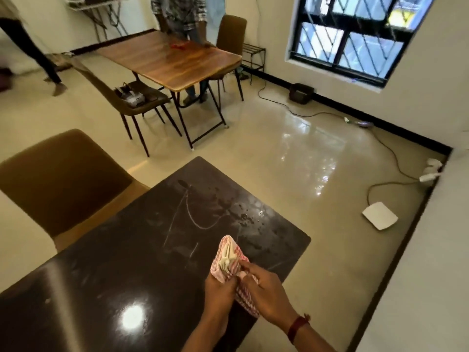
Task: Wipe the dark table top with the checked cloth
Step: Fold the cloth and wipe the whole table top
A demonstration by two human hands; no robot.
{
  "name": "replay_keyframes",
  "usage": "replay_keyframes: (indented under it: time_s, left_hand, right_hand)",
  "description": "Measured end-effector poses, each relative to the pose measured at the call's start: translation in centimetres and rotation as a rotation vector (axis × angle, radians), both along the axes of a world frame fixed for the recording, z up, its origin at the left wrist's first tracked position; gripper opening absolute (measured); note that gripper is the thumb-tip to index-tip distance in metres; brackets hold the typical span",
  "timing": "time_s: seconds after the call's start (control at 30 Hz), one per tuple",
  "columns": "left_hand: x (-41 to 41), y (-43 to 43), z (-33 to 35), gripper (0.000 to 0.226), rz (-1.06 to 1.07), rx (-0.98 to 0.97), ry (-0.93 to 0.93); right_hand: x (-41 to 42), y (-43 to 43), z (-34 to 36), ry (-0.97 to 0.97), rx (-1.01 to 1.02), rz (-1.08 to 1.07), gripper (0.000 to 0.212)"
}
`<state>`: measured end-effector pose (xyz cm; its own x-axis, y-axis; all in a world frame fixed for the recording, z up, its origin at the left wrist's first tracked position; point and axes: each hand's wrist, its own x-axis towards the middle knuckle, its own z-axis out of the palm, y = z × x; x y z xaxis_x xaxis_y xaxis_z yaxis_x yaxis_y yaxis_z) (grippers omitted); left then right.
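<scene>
We held the cloth [228, 257] in both hands over the near right part of the dark table [127, 262]. Our left grip [219, 288] was curled round the bunched lower end of the cloth, and our right grip [266, 293] pinched it from the other side, the two touching each other. The cloth's red-and-white checked end pointed away from us, folded open so that a pale inner side showed. We could not tell whether it lay on the table or hung just above it. A dark red band [297, 326] sat on our right wrist.

Pale scrawled lines [187, 214] ran across the middle of the table, and drops [245, 217] lay scattered toward its far right corner. A lamp glare [133, 318] shone near our edge. A brown chair [63, 179] stood at the table's left side.

Across the floor [291, 153] stood a wooden table [172, 59] with chairs around it, and a person [181, 13] stood at its far side with a hand on the top beside something red [177, 46]. A white square [380, 215] lay on the floor to the right, near a cable [396, 158] that ran along the wall below the window [355, 34].
</scene>
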<state>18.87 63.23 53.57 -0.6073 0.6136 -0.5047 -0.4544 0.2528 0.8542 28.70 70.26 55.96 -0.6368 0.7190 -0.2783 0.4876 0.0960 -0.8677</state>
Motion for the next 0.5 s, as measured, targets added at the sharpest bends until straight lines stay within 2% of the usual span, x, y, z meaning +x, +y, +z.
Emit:
replay_keyframes:
  time_s: [0.2,0.37,0.5]
  left_hand:
    - [0.0,7.0,-1.4,0.035,0.309,0.066,-0.218]
    - [2.1,13.9,-1.3,0.027,0.505,0.052,-0.216]
    - [4.2,19.0,-0.1,0.030,0.613,0.035,-0.176]
  right_hand:
    - [-0.5,8.6,-2.9,-0.091,0.120,0.252,0.047]
    - [0.1,15.8,-3.3,-0.089,0.105,0.492,0.057]
    - [1.0,21.3,-2.7,-0.087,0.132,0.677,0.065]
